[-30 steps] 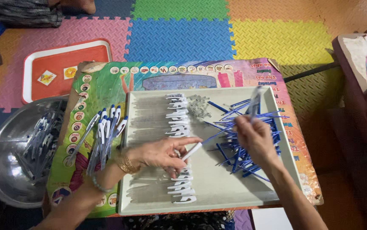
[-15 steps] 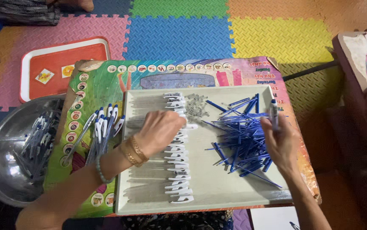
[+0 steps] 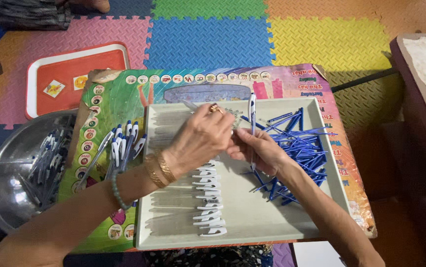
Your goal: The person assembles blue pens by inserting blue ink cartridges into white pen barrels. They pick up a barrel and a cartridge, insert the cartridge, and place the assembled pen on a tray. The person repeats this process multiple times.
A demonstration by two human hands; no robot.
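Both hands meet over the grey tray (image 3: 163, 237): right hand (image 3: 260, 151) fingers pinch an upright white-and-blue pen (image 3: 252, 112), its tip rising just above them, while the left hand (image 3: 200, 138) closes in beside it, fingers curled, likely gripping a small part, though the view hides it. Assembly step looks in hand, one piece being fitted to the pen barrel; the next move calls for aligning it squarely and pressing home. Blue refills (image 3: 297, 148) lie heaped right of the fingers, white clips (image 3: 208, 198) in a row below, finished pens (image 3: 121, 148) left on the counter
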